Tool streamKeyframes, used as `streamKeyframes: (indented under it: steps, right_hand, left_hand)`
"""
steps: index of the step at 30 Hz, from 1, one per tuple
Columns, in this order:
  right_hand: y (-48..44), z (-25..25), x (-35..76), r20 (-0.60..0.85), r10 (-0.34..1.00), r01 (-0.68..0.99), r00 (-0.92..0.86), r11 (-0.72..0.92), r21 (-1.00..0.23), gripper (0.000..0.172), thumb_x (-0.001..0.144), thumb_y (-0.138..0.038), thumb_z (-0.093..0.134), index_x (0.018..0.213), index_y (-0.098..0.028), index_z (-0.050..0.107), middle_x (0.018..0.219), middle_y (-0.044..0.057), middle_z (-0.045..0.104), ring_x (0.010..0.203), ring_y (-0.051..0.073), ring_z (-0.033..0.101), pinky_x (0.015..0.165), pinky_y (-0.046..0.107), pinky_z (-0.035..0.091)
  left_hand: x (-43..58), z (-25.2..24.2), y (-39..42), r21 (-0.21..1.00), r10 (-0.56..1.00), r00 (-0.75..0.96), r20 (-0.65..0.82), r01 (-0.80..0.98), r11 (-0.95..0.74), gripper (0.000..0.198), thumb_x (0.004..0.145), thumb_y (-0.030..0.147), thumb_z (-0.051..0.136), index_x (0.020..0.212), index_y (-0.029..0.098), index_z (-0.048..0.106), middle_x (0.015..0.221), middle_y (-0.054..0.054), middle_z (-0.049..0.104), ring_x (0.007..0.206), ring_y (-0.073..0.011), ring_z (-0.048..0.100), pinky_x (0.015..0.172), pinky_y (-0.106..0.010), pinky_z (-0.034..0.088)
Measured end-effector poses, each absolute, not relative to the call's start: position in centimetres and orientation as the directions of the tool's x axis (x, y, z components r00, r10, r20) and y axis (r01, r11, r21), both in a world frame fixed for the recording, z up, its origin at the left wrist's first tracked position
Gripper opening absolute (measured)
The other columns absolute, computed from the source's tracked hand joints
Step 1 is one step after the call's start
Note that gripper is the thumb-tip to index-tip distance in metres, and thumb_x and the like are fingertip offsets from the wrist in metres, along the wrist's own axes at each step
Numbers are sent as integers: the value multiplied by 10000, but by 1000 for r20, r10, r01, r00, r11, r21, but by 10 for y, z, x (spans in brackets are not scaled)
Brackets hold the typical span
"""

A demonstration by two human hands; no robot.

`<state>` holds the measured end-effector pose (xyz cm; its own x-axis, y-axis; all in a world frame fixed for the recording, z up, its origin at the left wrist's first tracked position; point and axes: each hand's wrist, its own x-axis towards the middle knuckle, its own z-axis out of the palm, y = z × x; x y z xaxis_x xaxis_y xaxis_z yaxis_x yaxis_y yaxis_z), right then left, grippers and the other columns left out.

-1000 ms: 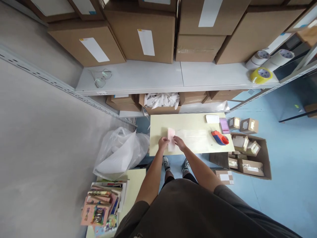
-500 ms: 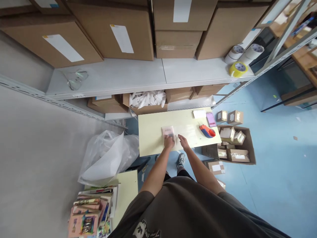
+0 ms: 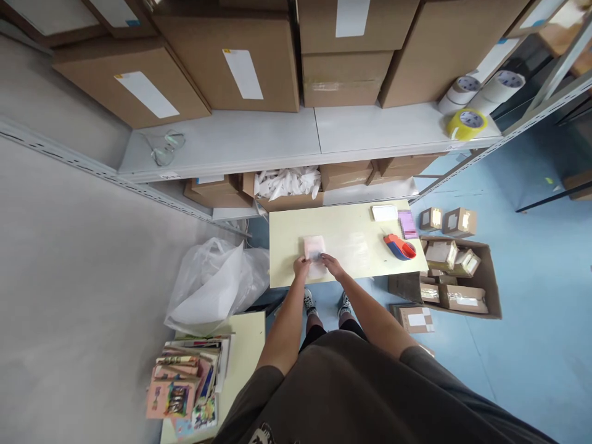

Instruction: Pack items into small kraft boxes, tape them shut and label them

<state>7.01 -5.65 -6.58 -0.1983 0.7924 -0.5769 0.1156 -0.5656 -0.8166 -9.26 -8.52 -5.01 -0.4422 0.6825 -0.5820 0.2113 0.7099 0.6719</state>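
A small pinkish, flat packet [image 3: 314, 243] in cloudy translucent wrapping lies on the pale yellow table [image 3: 287, 225]. My left hand [image 3: 302, 267] has its fingers closed on the packet's left edge, near the lower corner. On the opposite side, my right hand [image 3: 332, 265] pinches the right edge. A small dark patch shows on the packet between my hands; what it is I cannot make out. To the right, a clear glossy sheet or strip [image 3: 356, 246] lies flat on the tabletop.
A red and blue tape dispenser [image 3: 399, 246], a white card [image 3: 384, 213] and a purple item [image 3: 407, 223] lie at the table's right end. Cartons fill the shelf [image 3: 272, 135] ahead. An open box [image 3: 493, 277] stands right; plastic wrap [image 3: 208, 283] and books [image 3: 185, 382] are left.
My left hand has shifted from on top of the packet to its left edge. My right hand, previously apart from the packet, now touches its right edge. The view has swung slightly left.
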Motion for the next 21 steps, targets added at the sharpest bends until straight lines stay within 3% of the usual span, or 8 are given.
streamKeyframes:
  steps: [3, 7, 11, 14, 16, 18, 21]
  right_hand:
    - [-59, -66, 65, -630, 733, 9, -254, -650, -760, 503, 769, -492, 760, 1194, -224, 794, 1241, 103, 797, 1190, 308, 712, 1009, 446, 562]
    - [-57, -68, 83, -627, 775, -31, -80, -631, -775, 606, 788, -619, 714, 1253, -235, 780, 1353, 113, 759, 1321, 326, 651, 1071, 461, 529]
    - [-58, -70, 130, -562, 823, -3, 86, -564, -826, 671, 837, -689, 641, 1334, -255, 759, 1493, 97, 684, 1440, 326, 571, 1152, 468, 492]
    - [-59, -71, 161, -511, 855, 94, 89, -518, -850, 646, 837, -654, 684, 1342, -259, 762, 1506, 89, 677, 1471, 323, 553, 1239, 484, 418]
    - [-57, -72, 170, -495, 868, 172, 30, -493, -853, 621, 810, -584, 750, 1333, -251, 769, 1501, 92, 681, 1480, 327, 547, 1280, 490, 362]
    - [-54, -74, 170, -515, 856, 211, -42, -496, -842, 603, 778, -509, 798, 1322, -250, 774, 1488, 91, 691, 1477, 338, 550, 1284, 500, 352]
    - [-50, -79, 158, -540, 832, 177, -131, -516, -838, 555, 755, -439, 821, 1279, -261, 790, 1398, 79, 747, 1428, 361, 591, 1254, 545, 386]
  left_hand:
    - [-93, -40, -88, 680, 736, -438, -516, 314, 663, 164, 848, 290, 687, 970, 215, 768, 886, -19, 790, 872, -196, 737, 780, -247, 539]
    - [-66, -30, -85, 674, 868, -303, -395, 547, 497, 419, 856, 284, 740, 1265, 197, 736, 1306, -119, 744, 1153, -252, 707, 1000, -316, 534]
    - [-16, -36, -84, 674, 929, -1, -369, 689, 268, 665, 883, 352, 767, 1509, 201, 604, 1647, -167, 499, 1553, -353, 410, 1264, -447, 364]
    - [10, -45, -86, 660, 881, 109, -461, 706, 259, 607, 906, 354, 740, 1483, 195, 635, 1710, -179, 412, 1633, -423, 231, 1303, -577, 275]
    - [13, -49, -86, 685, 888, 92, -450, 673, 278, 486, 933, 281, 676, 1410, 190, 690, 1683, -180, 452, 1633, -405, 247, 1312, -574, 256]
    - [6, -51, -83, 730, 917, 14, -400, 609, 309, 400, 938, 203, 616, 1319, 179, 737, 1588, -188, 561, 1590, -351, 362, 1315, -511, 273]
    - [-15, -53, -76, 744, 874, -263, -408, 459, 485, 416, 871, 140, 628, 1271, 161, 740, 1442, -190, 674, 1444, -317, 553, 1251, -461, 382]
